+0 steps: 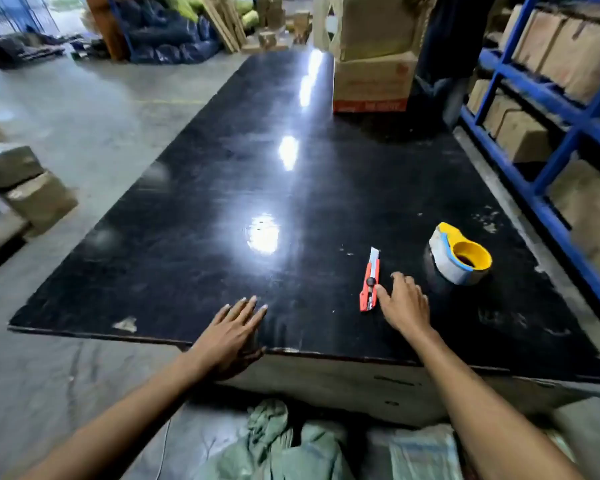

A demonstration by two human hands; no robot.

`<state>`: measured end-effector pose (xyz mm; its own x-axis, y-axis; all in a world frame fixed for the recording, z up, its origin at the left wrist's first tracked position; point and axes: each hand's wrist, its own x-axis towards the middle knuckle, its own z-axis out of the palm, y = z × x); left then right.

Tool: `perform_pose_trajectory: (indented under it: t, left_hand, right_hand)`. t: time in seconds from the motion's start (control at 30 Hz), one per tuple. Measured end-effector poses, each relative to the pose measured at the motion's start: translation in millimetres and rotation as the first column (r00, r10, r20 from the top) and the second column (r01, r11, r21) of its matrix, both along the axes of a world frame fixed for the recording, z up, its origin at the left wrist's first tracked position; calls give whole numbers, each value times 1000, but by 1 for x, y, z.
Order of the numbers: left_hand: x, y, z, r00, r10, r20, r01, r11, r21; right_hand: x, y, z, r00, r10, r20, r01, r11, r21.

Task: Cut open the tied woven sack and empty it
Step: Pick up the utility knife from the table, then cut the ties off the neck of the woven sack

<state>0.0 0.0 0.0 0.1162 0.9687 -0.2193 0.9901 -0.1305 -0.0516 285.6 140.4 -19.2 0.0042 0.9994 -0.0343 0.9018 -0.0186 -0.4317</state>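
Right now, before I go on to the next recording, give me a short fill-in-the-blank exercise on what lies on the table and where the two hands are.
1. The left hand rests flat on the near edge of the black ____.
2. The right hand has its fingers at the orange ____, which lies on the table.
3. To the right of the cutter stands a tape dispenser with a ____ core.
4. The green woven sack lies on the ____, below the table's near edge.

Missing words: table; cutter; yellow; floor
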Motion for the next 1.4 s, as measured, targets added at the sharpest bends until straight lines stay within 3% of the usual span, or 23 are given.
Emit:
perform_pose_trajectory:
  t: [0.1, 0.2, 0.37, 0.47, 0.53, 0.6, 0.67, 0.7, 0.77, 0.87, 0.97, 1.07, 1.27, 1.4]
  left_hand:
    - [2, 0, -19, 997, 60, 49, -44, 958, -285]
    - [-6, -5, -37, 994, 100, 55, -72, 923, -377]
    - [-6, -11, -51, 983, 155, 97, -111, 926, -360]
    - [-4, -11, -52, 985, 135, 106, -92, 937, -338]
    - [-2, -13, -51, 983, 123, 133, -78, 951, -298]
    - [1, -26, -53, 973, 112, 200, -71, 977, -200]
    - [1, -52, -62, 944, 68, 322, -51, 997, -60]
    - [0, -66, -69, 931, 47, 362, -43, 999, -20]
    - [-10, -98, -91, 898, 72, 434, -53, 997, -55]
    - [-30, -141, -134, 854, 189, 485, -84, 970, -230]
    - [-49, -187, -181, 824, 311, 474, -116, 911, -396]
    - [-62, -219, -234, 771, 426, 473, -178, 857, -483]
    - [-50, -213, -397, 678, 540, 499, -282, 817, -503]
    - [-36, -184, -518, 640, 545, 542, -309, 828, -468]
  right_hand:
    - [-13, 21, -16, 988, -97, -119, 100, 995, 18]
    - [-32, 29, -33, 983, -132, -125, 133, 991, -6]
    - [-43, 39, -39, 938, -273, -214, 252, 960, -117]
    - [-42, 41, -33, 930, -259, -260, 207, 955, -211]
    - [-42, 30, -31, 822, -297, -487, 161, 940, -302]
    - [-46, -1, -25, 601, -355, -716, 95, 921, -377]
    - [-47, -48, -16, 429, -370, -824, 65, 923, -380]
    - [-48, -72, -13, 413, -353, -840, 60, 930, -362]
    - [-53, -130, -12, 428, -321, -845, 67, 943, -325]
    - [-60, -200, -39, 432, -337, -836, 85, 939, -334]
    - [-71, -256, -99, 469, -410, -782, 86, 903, -421]
    - [-81, -295, -175, 583, -469, -664, 102, 852, -513]
    - [-90, -320, -346, 872, -316, -374, 153, 901, -406]
    - [-86, -304, -455, 861, -172, -480, 9, 946, -323]
